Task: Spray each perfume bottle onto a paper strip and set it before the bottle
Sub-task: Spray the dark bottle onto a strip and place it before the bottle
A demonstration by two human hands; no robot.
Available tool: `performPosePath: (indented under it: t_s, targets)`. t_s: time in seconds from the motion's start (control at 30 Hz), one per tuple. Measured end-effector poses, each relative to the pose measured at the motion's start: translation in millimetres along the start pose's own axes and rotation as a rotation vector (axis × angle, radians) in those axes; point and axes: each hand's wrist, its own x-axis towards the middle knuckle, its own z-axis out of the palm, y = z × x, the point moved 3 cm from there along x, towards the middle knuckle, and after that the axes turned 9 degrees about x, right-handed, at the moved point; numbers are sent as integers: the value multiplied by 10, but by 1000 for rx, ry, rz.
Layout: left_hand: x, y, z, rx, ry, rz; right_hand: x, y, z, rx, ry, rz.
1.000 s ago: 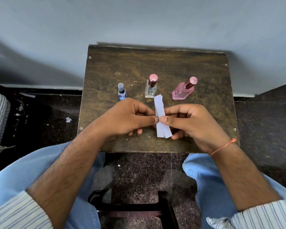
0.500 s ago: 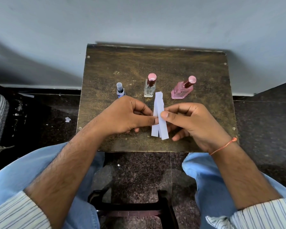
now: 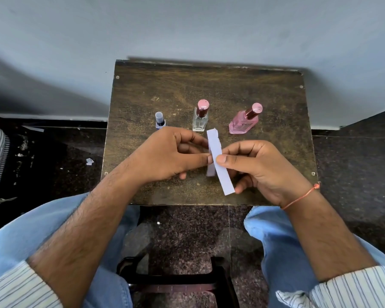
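Observation:
Three perfume bottles stand in a row on the brown wooden table (image 3: 209, 85): a small blue bottle (image 3: 160, 122) at the left, a clear square bottle with a pink cap (image 3: 201, 116) in the middle, a pink bottle (image 3: 245, 121) leaning at the right. Both hands hover above the table's front half, pinching white paper strips. My right hand (image 3: 260, 170) pinches the front strip (image 3: 220, 165), which slants down to the right. My left hand (image 3: 171, 154) pinches the strips behind it (image 3: 210, 171), mostly hidden.
The table stands against a grey wall (image 3: 187, 25). Dark speckled floor (image 3: 53, 163) lies on both sides, with a paper scrap (image 3: 89, 161) at the left. A dark stool frame (image 3: 176, 281) shows between my knees.
The front strip has slid down and to the right with my right hand, fanning apart from the strips held in my left hand. The bottles have not moved.

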Motion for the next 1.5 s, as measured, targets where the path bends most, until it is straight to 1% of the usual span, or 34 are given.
performPosePath:
  t_s: [0.07, 0.17, 0.3, 0.53, 0.63, 0.77, 0.87, 1.0, 1.2, 1.27, 1.33, 1.43, 1.5]
  targets:
    - [7, 14, 2, -19, 15, 49, 3, 8, 14, -5, -4, 4]
    - [15, 6, -20, -28, 90, 134, 9, 11, 19, -3, -3, 6]
    - [16, -4, -46, 18, 146, 223, 9, 10, 39, 2, -5, 15]
    - [20, -11, -25, 54, 174, 277, -30, -13, 114, 0, -44, 9]
    - [4, 4, -13, 112, 187, 300, -37, -16, 137, 1, -58, -1]
    - [-21, 39, -25, 250, 273, 375, -47, -15, 165, 13, -89, 9]
    - [-20, 45, -32, 291, 314, 435, -57, -18, 179, 34, -113, 11]
    - [-37, 55, -50, 409, 402, 474, -79, -31, 204, 94, -139, -8]
    - [-68, 120, -30, 507, 455, 554, -84, 2, 220, 227, -159, -1]
    - [-66, 117, -43, 523, 469, 542, -79, 28, 219, 263, -201, -9]
    - [-51, 81, -64, 512, 481, 487, -108, 35, 226, 300, -286, -20]
    - [-8, -1, -55, 311, 412, 348, -180, -11, 228, 283, -397, -56]
    - [26, -38, -42, 166, 364, 298, -191, -61, 187, 206, -389, -78]
